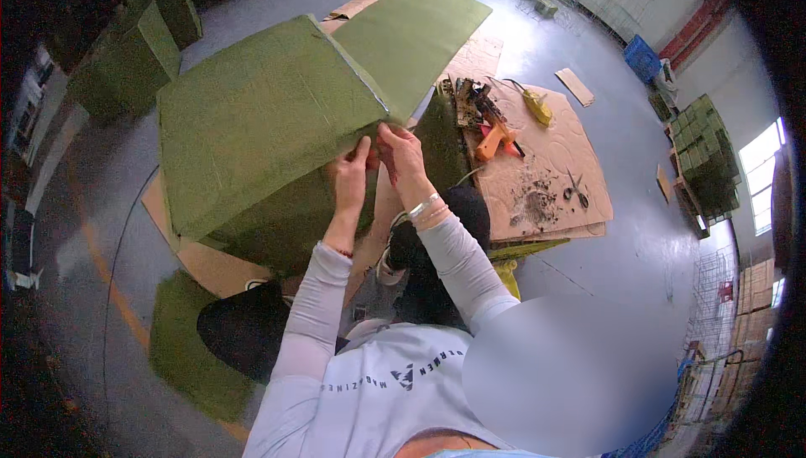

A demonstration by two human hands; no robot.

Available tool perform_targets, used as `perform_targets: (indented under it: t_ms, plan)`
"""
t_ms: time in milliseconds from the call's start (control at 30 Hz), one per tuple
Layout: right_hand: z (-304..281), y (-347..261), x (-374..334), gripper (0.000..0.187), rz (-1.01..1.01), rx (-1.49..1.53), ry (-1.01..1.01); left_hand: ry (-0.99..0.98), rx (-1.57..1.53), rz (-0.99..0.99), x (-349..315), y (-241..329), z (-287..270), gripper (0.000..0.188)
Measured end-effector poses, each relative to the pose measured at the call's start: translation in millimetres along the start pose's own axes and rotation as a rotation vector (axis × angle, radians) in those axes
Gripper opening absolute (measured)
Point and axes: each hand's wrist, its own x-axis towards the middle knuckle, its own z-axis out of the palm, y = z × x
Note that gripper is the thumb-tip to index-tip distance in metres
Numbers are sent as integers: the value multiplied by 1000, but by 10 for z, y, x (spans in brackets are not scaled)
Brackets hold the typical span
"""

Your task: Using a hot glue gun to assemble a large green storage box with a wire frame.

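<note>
A large olive-green box (260, 122) stands tilted before me on flat cardboard, and a green panel (411, 38) spreads out from its far right edge. A pale strip (357, 72) runs along the seam between the two. At the box's near right corner, my right hand (403, 160) pinches the edge of the green covering between thumb and fingers. Just left of it and slightly lower, my left hand (351, 177) has its fingers closed on the same edge. The fingertips of both hands are partly hidden under that edge.
To the right, a cardboard-topped surface (558, 143) carries an orange glue gun (494, 141), black-handled scissors (577, 191), dark scraps (537, 202) and a yellow object (537, 108). Green boxes (130, 59) stand far left. A green piece (189, 340) lies by my knee. Stacked green blocks (705, 156) stand right.
</note>
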Motion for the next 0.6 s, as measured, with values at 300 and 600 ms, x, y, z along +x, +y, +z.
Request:
perform_targets:
  t_ms: [300, 600]
  plan:
    - [53, 4, -36, 16, -132, -143, 133, 21, 80, 9, -109, 219, -182, 40]
    - [11, 3, -89, 16, -141, -29, 67, 101, 45, -33, -109, 138, -142, 46]
